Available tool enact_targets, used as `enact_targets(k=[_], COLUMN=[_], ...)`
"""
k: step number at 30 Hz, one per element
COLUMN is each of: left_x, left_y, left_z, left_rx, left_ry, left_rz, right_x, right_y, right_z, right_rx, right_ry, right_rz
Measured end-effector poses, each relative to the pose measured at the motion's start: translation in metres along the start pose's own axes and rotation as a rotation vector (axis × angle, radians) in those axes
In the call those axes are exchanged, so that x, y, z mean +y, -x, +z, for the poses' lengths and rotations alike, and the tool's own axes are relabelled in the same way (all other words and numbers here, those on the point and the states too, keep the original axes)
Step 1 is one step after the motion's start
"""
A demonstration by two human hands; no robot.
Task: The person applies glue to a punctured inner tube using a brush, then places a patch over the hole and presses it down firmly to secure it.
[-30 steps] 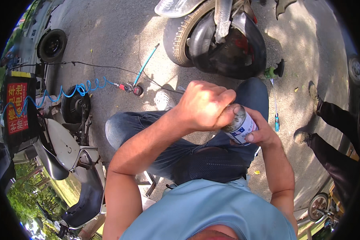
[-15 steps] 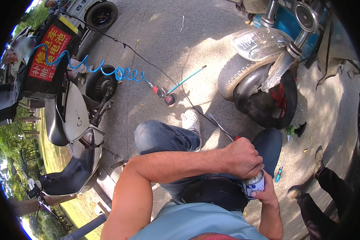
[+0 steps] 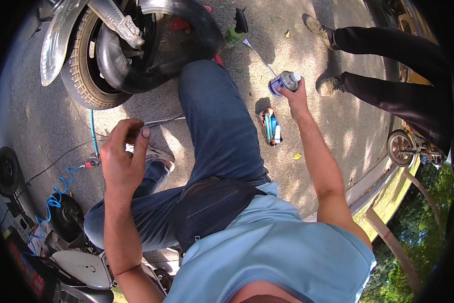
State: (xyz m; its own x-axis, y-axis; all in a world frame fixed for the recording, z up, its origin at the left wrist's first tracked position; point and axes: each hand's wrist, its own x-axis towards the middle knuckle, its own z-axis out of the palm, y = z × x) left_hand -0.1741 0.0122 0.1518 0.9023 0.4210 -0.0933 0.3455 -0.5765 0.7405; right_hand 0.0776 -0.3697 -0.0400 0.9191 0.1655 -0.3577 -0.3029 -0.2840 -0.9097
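Out to the right, my right hand is wrapped round a can with a blue and white label, a grey top and a white cap. The can covers the lower part of a screwdriver; whether it touches the ground I cannot tell. My left hand is raised on the left, fingers curled and thumb apart, with nothing visible in it. Past its fingertips lies a metal lever, partly behind my knee. A small open box of tubes and sticks sits near the can.
Ahead on the left stands a wheel with a treaded tyre, a black inner tube hanging from it. A green bottle is beyond my knee. Another person's dark trousers are at right. A blue coiled hose runs at left.
My left hand has come off the can's top and moved away left. My right hand has carried the can outward to the right. The view has swung right, bringing the small box into sight.
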Motion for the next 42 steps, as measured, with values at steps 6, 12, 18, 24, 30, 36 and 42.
enact_targets(k=[6,12,18,24,30,36,42], left_x=[-0.01,-0.009,-0.017,-0.019,-0.004,0.001,0.004], left_y=[-0.009,-0.019,-0.021,-0.026,-0.033,-0.037,-0.042], left_z=[0.001,0.01,0.011,0.018,0.026,0.027,0.033], left_rx=[-0.012,-0.032,-0.009,-0.042,-0.131,-0.187,-0.127], left_ry=[-0.049,-0.037,0.055,0.003,-0.023,-0.071,-0.032], left_rz=[-0.034,-0.079,-0.044,-0.061,-0.029,-0.032,0.04], right_x=[0.108,0.159,0.173,0.19,0.176,0.157,0.133], right_y=[-0.041,-0.048,0.047,0.135,0.093,0.067,0.062], right_z=[0.048,0.038,-0.04,-0.046,-0.001,0.004,-0.043], right_rx=[0.12,0.097,0.347,0.191,0.158,0.141,0.153], right_ry=[0.45,0.638,0.675,0.888,0.959,0.907,0.704], right_rz=[-0.035,-0.166,0.06,0.167,0.161,0.244,0.2])
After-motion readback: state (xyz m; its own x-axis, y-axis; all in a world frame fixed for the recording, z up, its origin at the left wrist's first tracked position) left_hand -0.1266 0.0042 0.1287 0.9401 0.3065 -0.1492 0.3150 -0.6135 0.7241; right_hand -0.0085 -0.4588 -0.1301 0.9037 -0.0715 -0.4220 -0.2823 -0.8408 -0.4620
